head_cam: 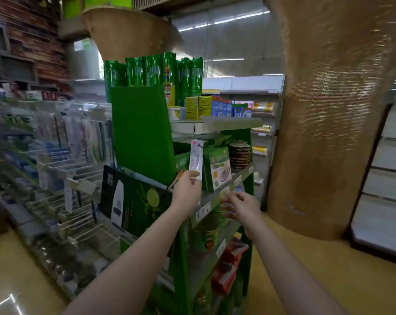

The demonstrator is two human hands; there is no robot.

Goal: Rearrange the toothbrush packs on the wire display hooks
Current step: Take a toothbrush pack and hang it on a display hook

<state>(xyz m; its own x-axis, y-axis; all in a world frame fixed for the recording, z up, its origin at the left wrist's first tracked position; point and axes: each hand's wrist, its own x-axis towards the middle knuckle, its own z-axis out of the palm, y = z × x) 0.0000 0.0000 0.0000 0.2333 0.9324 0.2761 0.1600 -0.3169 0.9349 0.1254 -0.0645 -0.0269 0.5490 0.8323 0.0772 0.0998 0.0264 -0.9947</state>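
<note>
My left hand grips the lower end of a white and pink toothbrush pack, held upright in front of the green display stand. Just to the right, my right hand hovers blurred with loosely spread fingers and holds nothing. The wire display hooks stick out from the rack on the left. Several toothbrush packs hang on the upper hooks, blurred. Many lower hooks are bare.
The green stand carries spray cans on top, mosquito coil boxes and coils on its shelves. A wide brown pillar rises at the right. White shelving stands behind. The floor is yellow.
</note>
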